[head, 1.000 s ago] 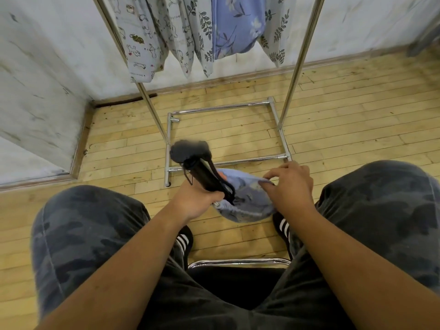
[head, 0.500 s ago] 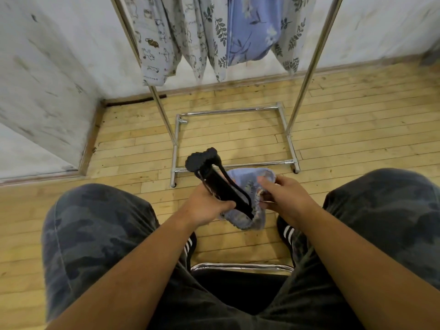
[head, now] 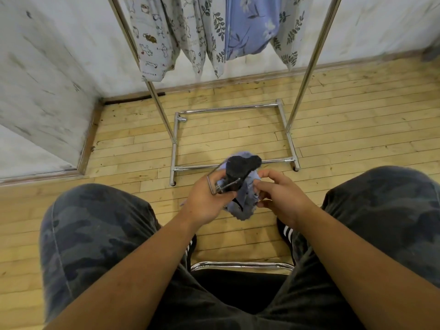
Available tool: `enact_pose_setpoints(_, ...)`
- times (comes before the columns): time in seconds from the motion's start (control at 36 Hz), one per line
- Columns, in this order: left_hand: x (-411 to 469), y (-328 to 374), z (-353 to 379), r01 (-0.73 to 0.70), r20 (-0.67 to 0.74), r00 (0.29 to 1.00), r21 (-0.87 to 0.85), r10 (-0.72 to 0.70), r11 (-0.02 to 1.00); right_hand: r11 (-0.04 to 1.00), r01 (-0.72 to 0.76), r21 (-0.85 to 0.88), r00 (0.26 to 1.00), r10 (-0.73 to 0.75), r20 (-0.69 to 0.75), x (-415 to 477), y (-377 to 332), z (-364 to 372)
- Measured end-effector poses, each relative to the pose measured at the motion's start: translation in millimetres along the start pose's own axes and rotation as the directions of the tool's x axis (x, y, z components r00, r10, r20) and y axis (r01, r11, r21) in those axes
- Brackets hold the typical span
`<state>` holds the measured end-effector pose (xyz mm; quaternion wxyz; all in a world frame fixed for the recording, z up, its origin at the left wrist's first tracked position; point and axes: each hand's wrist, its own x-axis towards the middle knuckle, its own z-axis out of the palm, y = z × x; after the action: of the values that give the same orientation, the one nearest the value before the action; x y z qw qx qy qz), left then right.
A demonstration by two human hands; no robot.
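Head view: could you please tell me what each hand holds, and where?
The left hand grips the black hanger by its metal wire end; the right hand pinches the blue cloth at its side.

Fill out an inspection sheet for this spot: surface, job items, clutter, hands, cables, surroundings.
Surface: wooden plank floor; the person sits on a chrome-edged seat.
Job's things: black hanger and pale blue garment, held together above the floor between the knees.
Clutter: nothing seen.
Hands: left hand grips the black hanger; right hand pinches the pale blue garment.
Cables: nothing seen.
Surroundings: chrome clothes rack ahead with patterned garments hanging on it; white walls behind.
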<state>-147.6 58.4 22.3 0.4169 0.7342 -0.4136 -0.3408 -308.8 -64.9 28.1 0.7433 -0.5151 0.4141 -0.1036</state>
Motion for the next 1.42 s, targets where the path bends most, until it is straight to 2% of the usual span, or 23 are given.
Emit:
enact_pose_setpoints(0.11, 1, 1, 9, -0.054, -0.031, 0.998, 0.161, 0.060, 0.985, 0.997, 0.013, 0.075, 0.996, -0.019, 0.085, -4, -2, 9)
enact_pose_setpoints(0.17, 2, -6, 10, -0.050, -0.054, 0.997, 0.208, 0.063, 0.977, 0.991, 0.014, 0.135, 0.997, -0.025, 0.079, -5, -5, 10)
enact_pose_setpoints(0.28, 0, -13, 8, -0.064, -0.073, 0.994, 0.251, 0.085, 0.966, 0.969, 0.026, 0.247, 0.997, -0.042, 0.059, -4, -12, 6)
enact_pose_setpoints(0.42, -1, -14, 8, -0.067, -0.071, 0.993, 0.271, 0.089, 0.960, 0.959, 0.011, 0.284, 0.995, -0.039, 0.093, -5, -17, 2)
enact_pose_setpoints(0.47, -1, -16, 7, -0.069, -0.041, 0.996, 0.269, 0.083, 0.961, 0.973, 0.033, 0.229, 0.997, -0.050, 0.066, -5, -19, 1)
enact_pose_setpoints(0.56, 1, -20, 3, -0.047, 0.011, 0.999, 0.295, 0.046, 0.954, 0.996, 0.082, -0.031, 0.995, -0.084, -0.062, -2, -17, -3)
enact_pose_setpoints(0.61, 2, -23, 1, 0.010, 0.000, 1.000, 0.275, -0.010, 0.961, 0.992, 0.043, -0.119, 0.984, -0.062, -0.166, -1, -14, -7)
enact_pose_setpoints(0.67, 2, -24, -1, 0.040, -0.006, 0.999, 0.275, -0.040, 0.961, 0.997, -0.036, -0.062, 0.977, 0.022, -0.213, 1, -12, -8)
enact_pose_setpoints(0.72, 1, -23, -1, -0.001, 0.044, 0.999, 0.312, -0.014, 0.950, 0.989, -0.135, 0.065, 0.972, 0.144, -0.184, 0, -15, -5)
enact_pose_setpoints(0.75, 0, -21, 0, -0.038, 0.073, 0.997, 0.326, 0.015, 0.944, 0.980, -0.183, 0.076, 0.968, 0.194, -0.160, -1, -17, -3)
enact_pose_setpoints(0.81, -2, -16, 4, -0.089, 0.128, 0.991, 0.333, 0.049, 0.939, 0.973, -0.218, -0.070, 0.969, 0.207, -0.137, -6, -19, 1)
enact_pose_setpoints(0.86, -2, -14, 8, -0.106, 0.156, 0.986, 0.333, 0.056, 0.937, 0.960, -0.168, -0.222, 0.979, 0.136, -0.155, -12, -19, 4)
enact_pose_setpoints(0.89, -2, -14, 9, -0.100, 0.154, 0.987, 0.333, 0.050, 0.938, 0.959, -0.142, -0.244, 0.979, 0.100, -0.177, -14, -19, 5)
enact_pose_setpoints(0.94, -1, -15, 9, -0.067, 0.127, 0.992, 0.328, 0.026, 0.942, 0.965, -0.145, -0.217, 0.971, 0.096, -0.221, -13, -18, 3)
enact_pose_setpoints(1.06, 0, -16, 7, -0.071, 0.100, 0.994, 0.340, 0.039, 0.938, 0.948, -0.275, -0.162, 0.940, 0.230, -0.252, -6, -19, -1)
enact_pose_setpoints(1.11, -1, -14, 8, -0.079, 0.124, 0.992, 0.343, 0.038, 0.936, 0.955, -0.234, -0.181, 0.950, 0.185, -0.253, -6, -16, -2)
enact_pose_setpoints(1.22, -2, -11, 7, -0.126, 0.170, 0.983, 0.394, 0.063, 0.910, 0.976, 0.013, -0.219, 0.972, -0.064, -0.228, -5, -5, 0)
enact_pose_setpoints(1.31, -3, -11, 7, -0.147, 0.206, 0.977, 0.424, 0.064, 0.893, 0.960, 0.083, -0.267, 0.964, -0.146, -0.223, -3, -2, 2)
enact_pose_setpoints(1.42, -5, -13, 9, -0.107, 0.222, 0.975, 0.415, 0.013, 0.904, 0.969, 0.144, -0.202, 0.940, -0.197, -0.277, 0, -5, -2)
